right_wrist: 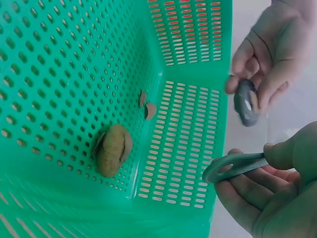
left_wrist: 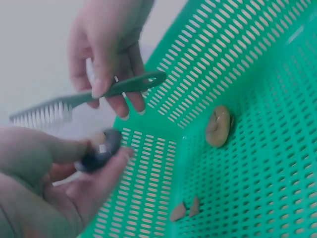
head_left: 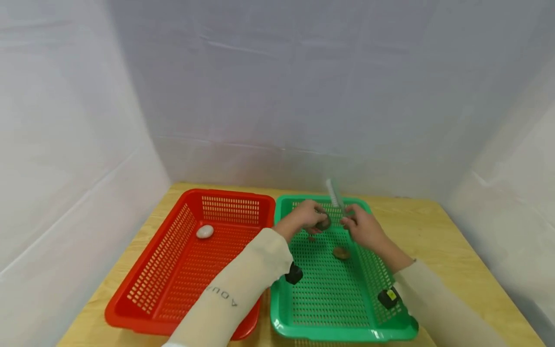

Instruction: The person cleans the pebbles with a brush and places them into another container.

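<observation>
My left hand (head_left: 305, 215) pinches a dark, smooth stone (left_wrist: 103, 150) between thumb and fingers, above the far part of the green basket (head_left: 338, 333). A light brown patch shows on the stone's face. In my right hand (head_left: 367, 230) is a scrubbing brush (left_wrist: 74, 100) with a green handle and white bristles, gripped by its handle between thumb and fingers. The bristles face down beside the stone, apart from it in the left wrist view. Below, a yellowish-brown stone (right_wrist: 113, 151) with brown clay-like pieces on it lies on the basket floor, near small brown flakes (right_wrist: 150, 110).
To the left stands a red basket (head_left: 143, 326) with a white stone (head_left: 205, 232) inside, its wall close against the green one. Both rest on a wooden table (head_left: 412, 226). Pale sheeting (head_left: 277, 96) encloses the back and sides.
</observation>
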Demonstrator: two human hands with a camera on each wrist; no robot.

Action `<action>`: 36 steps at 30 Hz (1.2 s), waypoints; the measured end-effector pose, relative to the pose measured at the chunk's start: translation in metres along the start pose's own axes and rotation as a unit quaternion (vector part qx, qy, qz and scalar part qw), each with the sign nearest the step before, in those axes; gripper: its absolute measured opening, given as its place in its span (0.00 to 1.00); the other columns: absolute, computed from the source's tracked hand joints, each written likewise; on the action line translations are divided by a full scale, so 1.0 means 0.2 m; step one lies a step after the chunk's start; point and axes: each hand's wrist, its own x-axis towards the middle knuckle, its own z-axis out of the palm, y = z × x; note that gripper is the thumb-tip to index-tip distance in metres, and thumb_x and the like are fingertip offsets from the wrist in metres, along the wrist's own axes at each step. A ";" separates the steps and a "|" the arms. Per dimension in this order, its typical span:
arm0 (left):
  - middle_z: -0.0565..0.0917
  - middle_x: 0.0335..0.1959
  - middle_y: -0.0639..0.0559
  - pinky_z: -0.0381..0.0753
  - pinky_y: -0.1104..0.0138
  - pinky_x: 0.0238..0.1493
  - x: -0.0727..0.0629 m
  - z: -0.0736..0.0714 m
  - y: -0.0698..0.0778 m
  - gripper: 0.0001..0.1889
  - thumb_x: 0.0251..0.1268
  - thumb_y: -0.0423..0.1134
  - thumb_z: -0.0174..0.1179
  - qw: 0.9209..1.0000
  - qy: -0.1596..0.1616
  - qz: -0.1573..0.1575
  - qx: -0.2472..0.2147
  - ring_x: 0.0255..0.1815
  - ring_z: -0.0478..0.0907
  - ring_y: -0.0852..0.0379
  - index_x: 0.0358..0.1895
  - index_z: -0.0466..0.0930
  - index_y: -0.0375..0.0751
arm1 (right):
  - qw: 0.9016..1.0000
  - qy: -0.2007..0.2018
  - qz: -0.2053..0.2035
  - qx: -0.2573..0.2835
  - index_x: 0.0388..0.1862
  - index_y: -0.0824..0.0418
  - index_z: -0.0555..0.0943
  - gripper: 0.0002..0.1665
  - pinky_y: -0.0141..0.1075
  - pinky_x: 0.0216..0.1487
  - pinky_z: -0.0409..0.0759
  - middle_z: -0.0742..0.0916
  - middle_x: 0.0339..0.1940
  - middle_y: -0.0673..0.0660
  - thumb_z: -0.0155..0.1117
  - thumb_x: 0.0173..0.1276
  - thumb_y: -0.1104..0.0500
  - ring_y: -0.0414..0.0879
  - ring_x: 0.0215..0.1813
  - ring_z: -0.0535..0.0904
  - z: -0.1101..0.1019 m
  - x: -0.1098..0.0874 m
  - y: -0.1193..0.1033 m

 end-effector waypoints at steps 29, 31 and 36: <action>0.80 0.55 0.34 0.85 0.66 0.45 0.04 0.04 -0.13 0.20 0.75 0.33 0.51 0.929 0.116 -0.006 -0.352 0.50 0.82 0.45 0.67 0.70 0.33 | 0.998 0.013 -0.060 -0.006 0.55 0.71 0.73 0.16 0.45 0.38 0.85 0.87 0.42 0.68 0.57 0.73 0.65 0.55 0.40 0.85 0.09 -0.02 0.01; 0.79 0.55 0.33 0.85 0.65 0.45 0.04 0.03 -0.14 0.20 0.76 0.33 0.50 0.927 0.125 -0.003 -0.353 0.51 0.82 0.44 0.67 0.69 0.33 | 0.998 0.013 -0.062 -0.008 0.56 0.71 0.73 0.16 0.45 0.38 0.85 0.87 0.42 0.68 0.57 0.73 0.65 0.55 0.40 0.85 0.09 -0.02 0.01; 0.81 0.54 0.34 0.85 0.64 0.46 0.05 0.03 -0.16 0.21 0.76 0.34 0.51 0.937 0.121 -0.006 -0.328 0.49 0.83 0.47 0.68 0.69 0.34 | 0.999 0.002 -0.053 -0.001 0.56 0.72 0.73 0.16 0.42 0.36 0.84 0.87 0.40 0.66 0.58 0.73 0.65 0.53 0.39 0.85 0.11 -0.03 0.01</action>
